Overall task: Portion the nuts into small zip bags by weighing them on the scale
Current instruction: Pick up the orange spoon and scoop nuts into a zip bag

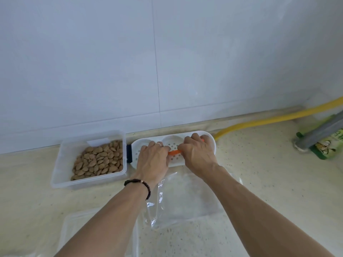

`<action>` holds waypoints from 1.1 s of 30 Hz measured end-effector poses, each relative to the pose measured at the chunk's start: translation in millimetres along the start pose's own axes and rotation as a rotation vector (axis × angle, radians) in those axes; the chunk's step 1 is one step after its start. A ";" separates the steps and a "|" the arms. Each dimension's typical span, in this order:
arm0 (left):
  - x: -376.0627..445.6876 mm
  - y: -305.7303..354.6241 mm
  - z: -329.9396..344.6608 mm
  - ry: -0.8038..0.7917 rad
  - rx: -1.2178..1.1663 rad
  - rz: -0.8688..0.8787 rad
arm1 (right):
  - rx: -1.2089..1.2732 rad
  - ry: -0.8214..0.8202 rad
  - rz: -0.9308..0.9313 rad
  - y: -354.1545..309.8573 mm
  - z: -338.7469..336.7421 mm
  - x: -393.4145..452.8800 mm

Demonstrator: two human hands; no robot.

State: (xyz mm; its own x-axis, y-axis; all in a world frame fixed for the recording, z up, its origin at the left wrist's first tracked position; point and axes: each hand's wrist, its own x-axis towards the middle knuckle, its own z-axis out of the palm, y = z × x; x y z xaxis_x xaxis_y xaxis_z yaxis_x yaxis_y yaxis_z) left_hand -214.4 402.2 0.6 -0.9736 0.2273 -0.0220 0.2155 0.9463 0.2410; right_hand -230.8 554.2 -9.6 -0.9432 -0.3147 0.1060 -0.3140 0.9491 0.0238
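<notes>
Two hands work close together over a white perforated tray [211, 143] at the back of the desk [259, 182]: the left hand [153, 159] and the right hand [199, 154] both have their fingers curled down onto a thin orange strip [174, 152], probably the zip edge of a small bag, though the hands cover most of it and the view does not settle that. Each hand appears to pinch one end of it. Judging by this, the step in hand is opening or sealing a zip bag, and the next move calls for the mouth to be held wide so nuts can go in and be weighed; no scale can be made out with certainty. The nuts [100, 160] lie in a clear plastic box [61, 175] just left of the tray, untouched. A large clear bag [187, 199] lies flat on the desk beneath the forearms, and a clear lid [78, 229] sits nearer the person. The desk is pale speckled stone against a white tiled wall [92, 62]; a yellow hose [259, 121] runs along the back at the right, near a green packet [324, 147].
</notes>
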 end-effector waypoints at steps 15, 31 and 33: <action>-89.9 -40.4 -100.7 0.173 -0.715 -0.193 | 1.181 0.251 0.584 -98.8 -106.3 -38.5; -249.7 -198.3 -142.8 0.097 -0.616 -0.053 | 1.669 -0.120 0.765 -292.9 -133.3 -122.0; -264.3 -222.5 -128.3 0.063 -0.496 -0.037 | 1.531 -0.180 0.813 -301.7 -118.9 -135.7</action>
State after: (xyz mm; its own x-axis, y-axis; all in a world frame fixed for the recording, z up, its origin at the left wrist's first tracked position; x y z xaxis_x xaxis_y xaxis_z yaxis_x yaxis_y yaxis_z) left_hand -14.8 102.1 77.2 -0.9859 0.1667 0.0161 0.1339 0.7265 0.6740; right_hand 4.8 311.8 87.0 -0.8650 0.0985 -0.4920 0.4959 0.0190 -0.8682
